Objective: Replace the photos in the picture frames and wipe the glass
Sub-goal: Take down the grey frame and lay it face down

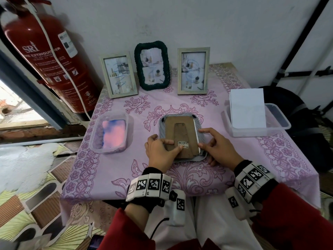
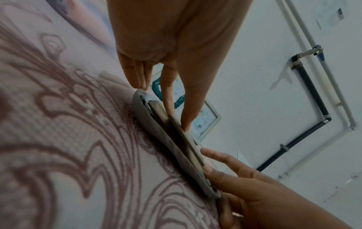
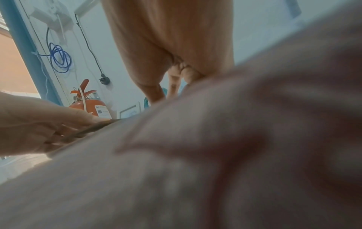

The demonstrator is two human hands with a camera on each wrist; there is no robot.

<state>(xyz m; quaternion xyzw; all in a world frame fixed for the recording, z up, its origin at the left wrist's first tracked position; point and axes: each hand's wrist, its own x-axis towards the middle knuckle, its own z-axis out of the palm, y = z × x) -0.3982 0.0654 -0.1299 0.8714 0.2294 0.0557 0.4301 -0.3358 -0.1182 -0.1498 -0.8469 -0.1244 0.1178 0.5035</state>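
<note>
A grey rope-edged picture frame (image 1: 201,126) lies face down in the middle of the table, its brown backing board (image 1: 180,130) with the fold-out stand facing up. My left hand (image 1: 176,144) presses straight fingers and thumb on the board near its barcode label; the left wrist view shows those fingertips (image 2: 185,126) on it. My right hand (image 1: 201,138) holds the frame's right edge, the thumb at the near corner and the index finger stretched along the side. A white strip shows along that edge.
Three frames stand against the wall: a light wooden one (image 1: 119,74), a dark green rope one (image 1: 152,65) and another wooden one (image 1: 193,71). A tub with a pink-blue cloth (image 1: 113,134) sits left, a tub with white sheets (image 1: 247,109) right. A fire extinguisher (image 1: 48,56) hangs far left.
</note>
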